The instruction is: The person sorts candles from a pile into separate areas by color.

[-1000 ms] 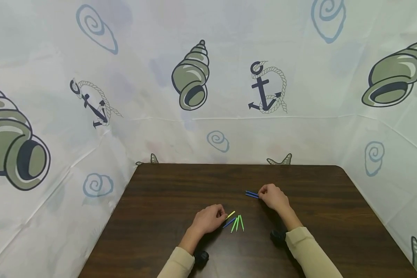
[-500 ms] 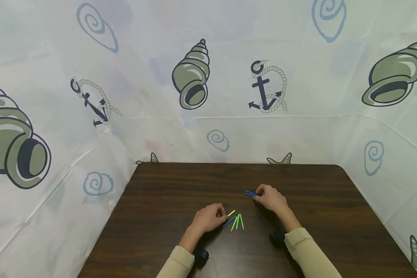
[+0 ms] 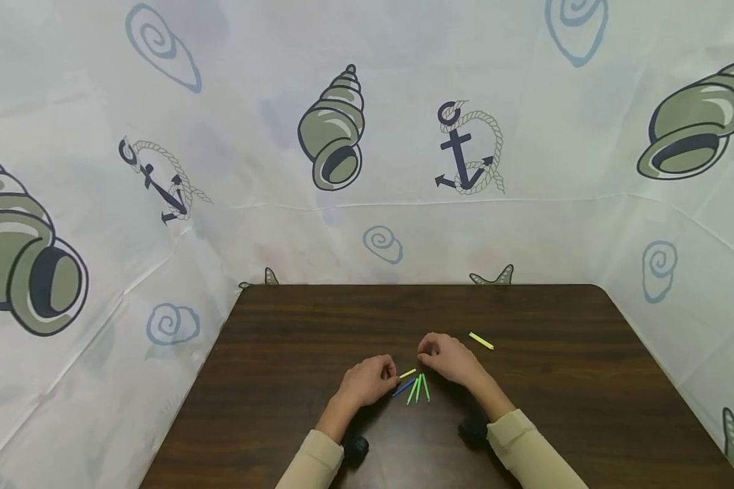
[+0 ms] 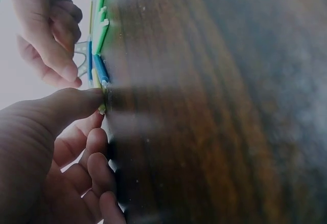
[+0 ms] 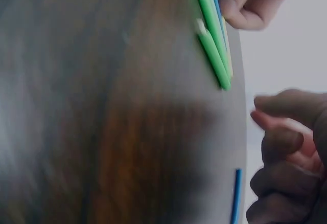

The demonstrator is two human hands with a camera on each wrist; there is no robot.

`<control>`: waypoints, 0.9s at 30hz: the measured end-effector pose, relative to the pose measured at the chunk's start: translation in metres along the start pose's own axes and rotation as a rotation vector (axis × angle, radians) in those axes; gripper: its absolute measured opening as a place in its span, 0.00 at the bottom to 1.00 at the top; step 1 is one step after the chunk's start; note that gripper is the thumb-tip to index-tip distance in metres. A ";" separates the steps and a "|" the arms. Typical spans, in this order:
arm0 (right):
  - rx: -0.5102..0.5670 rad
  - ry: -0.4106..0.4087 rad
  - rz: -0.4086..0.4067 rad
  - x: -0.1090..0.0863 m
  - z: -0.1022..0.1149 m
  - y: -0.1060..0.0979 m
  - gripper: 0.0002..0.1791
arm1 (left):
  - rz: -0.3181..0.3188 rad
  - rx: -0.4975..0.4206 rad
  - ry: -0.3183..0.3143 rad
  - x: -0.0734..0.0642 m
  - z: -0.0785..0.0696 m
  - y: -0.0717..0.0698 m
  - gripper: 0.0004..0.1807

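My left hand (image 3: 369,382) pinches one end of a thin yellow candle (image 3: 408,373) between thumb and index finger, low over the table. Beside it lies a blue candle (image 3: 404,388), and several green candles (image 3: 417,389) fan out to its right, white wicks showing in the right wrist view. Just beyond the green ones, my right hand (image 3: 449,356) hovers with loosely bent fingers; nothing shows between thumb and index finger in the right wrist view. A separate blue candle (image 5: 236,196) lies past that hand, hidden behind it in the head view.
More yellow candles (image 3: 481,340) lie close together right of my right hand. The dark wooden table (image 3: 281,326) ends at a white cloth backdrop (image 3: 404,156) printed with shells and anchors. Each wrist carries a black camera (image 3: 356,449).
My right hand has left the blue candles at the back and come left and nearer, toward the green candles. Yellow candles it had covered are now visible. My left hand stays nearly still.
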State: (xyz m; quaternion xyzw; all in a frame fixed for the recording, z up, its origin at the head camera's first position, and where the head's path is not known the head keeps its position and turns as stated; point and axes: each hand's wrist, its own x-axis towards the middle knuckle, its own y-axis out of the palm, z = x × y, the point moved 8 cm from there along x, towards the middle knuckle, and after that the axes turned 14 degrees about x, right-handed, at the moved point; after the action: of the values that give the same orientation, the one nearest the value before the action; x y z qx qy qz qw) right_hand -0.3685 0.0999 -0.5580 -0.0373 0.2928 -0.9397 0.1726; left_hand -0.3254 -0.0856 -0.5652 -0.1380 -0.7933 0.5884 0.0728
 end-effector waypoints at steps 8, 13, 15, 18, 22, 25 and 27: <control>-0.001 -0.082 0.145 0.001 0.005 0.023 0.02 | 0.008 -0.012 -0.001 0.000 0.000 0.001 0.07; -0.011 -0.086 0.156 0.001 0.007 0.024 0.03 | -0.003 -0.015 -0.004 0.000 0.001 0.001 0.07; -0.010 -0.082 0.164 0.000 0.008 0.024 0.03 | -0.005 -0.017 -0.004 0.000 0.001 0.001 0.07; -0.011 -0.074 0.182 0.000 0.009 0.026 0.03 | 0.004 -0.023 -0.013 -0.001 0.002 0.001 0.07; -0.032 -0.072 0.185 0.000 0.010 0.027 0.03 | -0.012 -0.027 -0.008 -0.002 0.002 -0.001 0.07; -0.044 -0.075 0.179 0.000 0.012 0.027 0.03 | -0.033 -0.028 0.003 -0.001 0.001 -0.002 0.07; -0.049 -0.080 0.184 -0.001 0.013 0.027 0.03 | -0.029 -0.027 0.002 -0.001 0.002 -0.001 0.07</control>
State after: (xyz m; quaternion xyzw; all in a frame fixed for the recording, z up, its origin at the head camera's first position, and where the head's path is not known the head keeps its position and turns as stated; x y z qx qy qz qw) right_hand -0.3574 0.0725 -0.5626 -0.0520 0.3105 -0.9103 0.2688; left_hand -0.3253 -0.0878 -0.5643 -0.1279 -0.8032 0.5763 0.0804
